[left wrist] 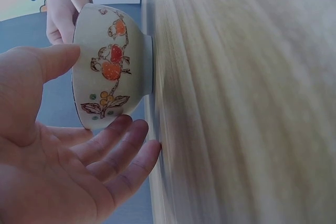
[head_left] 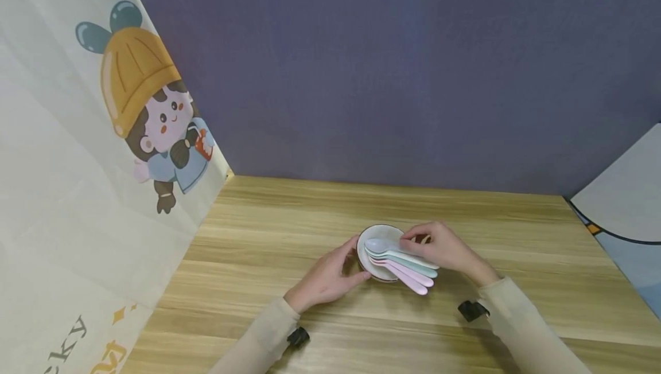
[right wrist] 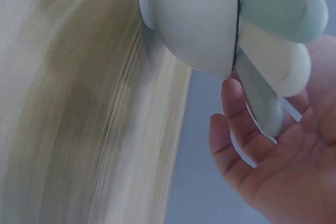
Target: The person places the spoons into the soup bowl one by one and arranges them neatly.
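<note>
A small white bowl (head_left: 388, 230) with a dark rim and painted red fruit stands on the wooden table. My left hand (head_left: 327, 275) holds its left side, thumb at the rim and fingers curved along the wall. Several plastic spoons lie fanned in the bowl, handles over its right front edge: pink spoons (head_left: 414, 283), a green spoon (head_left: 422, 269) and a white spoon (head_left: 413, 258). My right hand (head_left: 443, 248), at the bowl's right side, pinches a greyish spoon (head_left: 379, 245); its handle (right wrist: 261, 98) shows near the fingers in the right wrist view.
The wood-grain table (head_left: 289, 213) ends at a dark blue-grey panel (head_left: 361, 87) behind. A pale curtain (head_left: 62, 162) with a cartoon figure hangs along the left side. Another printed cloth (head_left: 630, 202) borders the right edge.
</note>
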`<act>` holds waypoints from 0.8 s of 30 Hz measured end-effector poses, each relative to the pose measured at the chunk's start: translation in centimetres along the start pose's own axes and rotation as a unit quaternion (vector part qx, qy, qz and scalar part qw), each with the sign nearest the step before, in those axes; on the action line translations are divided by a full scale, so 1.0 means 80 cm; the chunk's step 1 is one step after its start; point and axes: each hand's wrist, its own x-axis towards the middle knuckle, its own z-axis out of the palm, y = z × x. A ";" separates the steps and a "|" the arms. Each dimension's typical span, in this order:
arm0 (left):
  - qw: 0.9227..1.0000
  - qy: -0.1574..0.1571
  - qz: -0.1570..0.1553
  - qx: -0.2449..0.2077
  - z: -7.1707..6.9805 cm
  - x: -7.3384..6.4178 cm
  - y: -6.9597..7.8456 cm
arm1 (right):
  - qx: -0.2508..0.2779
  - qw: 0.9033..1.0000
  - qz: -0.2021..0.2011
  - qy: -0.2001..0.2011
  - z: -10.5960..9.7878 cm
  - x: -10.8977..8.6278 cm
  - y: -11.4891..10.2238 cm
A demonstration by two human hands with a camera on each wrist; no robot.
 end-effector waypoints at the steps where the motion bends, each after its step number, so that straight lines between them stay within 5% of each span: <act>1: 1.000 0.000 -0.002 -0.001 0.000 0.000 0.000 | 0.002 1.000 -0.002 0.007 0.000 -0.002 0.001; 12: 1.000 0.007 0.002 0.004 0.001 0.000 0.000 | 0.053 0.989 0.073 0.117 -0.010 -0.026 0.007; 19: 1.000 0.008 0.005 0.005 -0.003 -0.001 -0.002 | 0.104 0.968 0.142 0.176 -0.019 -0.050 0.007; 24: 0.999 0.006 -0.032 0.005 -0.018 -0.012 -0.008 | 0.140 0.952 0.160 0.218 -0.013 -0.071 0.014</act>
